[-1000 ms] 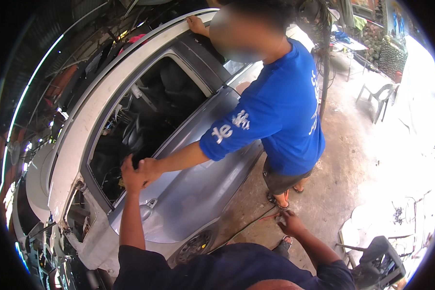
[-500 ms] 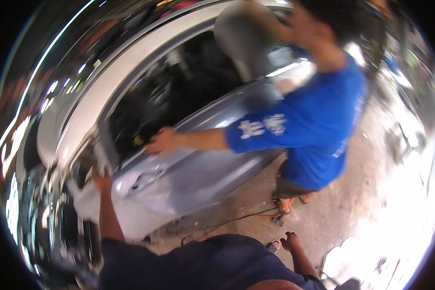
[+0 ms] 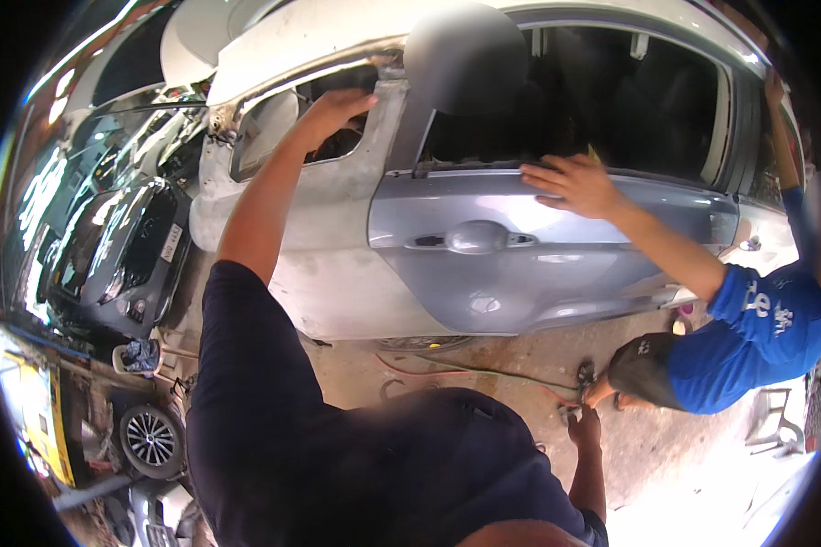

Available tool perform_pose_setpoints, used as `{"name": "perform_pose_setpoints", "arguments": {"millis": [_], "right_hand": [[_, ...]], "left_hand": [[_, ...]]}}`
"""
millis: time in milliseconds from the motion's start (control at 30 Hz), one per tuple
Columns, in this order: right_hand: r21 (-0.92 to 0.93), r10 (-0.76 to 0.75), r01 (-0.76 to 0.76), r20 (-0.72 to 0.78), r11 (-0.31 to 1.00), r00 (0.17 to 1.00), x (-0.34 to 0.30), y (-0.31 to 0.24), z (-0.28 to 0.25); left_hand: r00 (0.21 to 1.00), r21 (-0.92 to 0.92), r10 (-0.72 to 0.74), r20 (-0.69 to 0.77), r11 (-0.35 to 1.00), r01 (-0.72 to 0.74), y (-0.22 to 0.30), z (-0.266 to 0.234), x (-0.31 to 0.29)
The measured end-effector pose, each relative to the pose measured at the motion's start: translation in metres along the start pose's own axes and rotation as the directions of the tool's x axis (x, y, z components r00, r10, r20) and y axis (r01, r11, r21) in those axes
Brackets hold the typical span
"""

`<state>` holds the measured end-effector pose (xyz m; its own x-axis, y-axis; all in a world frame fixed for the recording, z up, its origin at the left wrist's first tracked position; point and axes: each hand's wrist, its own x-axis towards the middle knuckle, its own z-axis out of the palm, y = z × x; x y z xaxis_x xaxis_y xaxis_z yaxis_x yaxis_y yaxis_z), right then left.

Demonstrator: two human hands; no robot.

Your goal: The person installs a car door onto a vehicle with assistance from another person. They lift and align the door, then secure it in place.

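My left arm reaches up to a car's bare, grey-white rear body panel [image 3: 324,264]. My left hand [image 3: 336,114] lies over the small rear window opening [image 3: 292,128]. Its fingers stretch toward the pillar, and nothing shows in it. I cannot tell how firmly it touches the metal. Low at my right side hangs my right hand [image 3: 584,428], fingers apart, apparently holding nothing. Beside my left hand is the grey-blue rear door [image 3: 556,264] with its handle [image 3: 477,237]. A co-worker in a blue shirt [image 3: 757,337] rests a hand [image 3: 575,185] on the door's window sill.
Red and green hoses [image 3: 483,372] run across the concrete floor near the co-worker's sandalled feet. A dark car [image 3: 123,251] stands at the left. Below it are a small bin [image 3: 140,356] and a loose wheel [image 3: 151,439]. A stool [image 3: 771,419] stands at right.
The view has swung, so the car's side now lies level and the co-worker appears farther right. My left hand has moved up to the rear window opening. My right hand still hangs low.
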<state>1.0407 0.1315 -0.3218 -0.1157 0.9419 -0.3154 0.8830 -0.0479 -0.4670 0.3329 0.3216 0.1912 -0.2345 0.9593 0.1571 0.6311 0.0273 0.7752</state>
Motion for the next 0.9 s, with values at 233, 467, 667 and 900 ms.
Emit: {"name": "perform_pose_setpoints", "arguments": {"millis": [233,467,667,900], "right_hand": [[0.094,-0.285,0.279,0.058,0.956,0.957,0.009,-0.213,0.035],[-0.093,-0.568,0.644,-0.578,0.759,0.586,0.045,-0.465,-0.109],[-0.441,-0.654,0.568,-0.717,0.694,0.243,0.14,-0.587,-0.156],[-0.455,-0.655,0.507,-0.675,0.732,0.34,0.168,-0.575,-0.146]], "left_hand": [[0.963,-0.24,0.065,0.26,0.971,0.0,-0.025,0.026,0.049],[0.911,-0.25,0.261,0.319,0.95,-0.185,-0.035,0.031,0.065],[0.895,-0.255,0.309,0.32,0.939,-0.233,-0.038,0.034,0.069],[0.923,-0.21,0.281,0.262,0.95,-0.229,-0.036,0.039,0.075]]}}
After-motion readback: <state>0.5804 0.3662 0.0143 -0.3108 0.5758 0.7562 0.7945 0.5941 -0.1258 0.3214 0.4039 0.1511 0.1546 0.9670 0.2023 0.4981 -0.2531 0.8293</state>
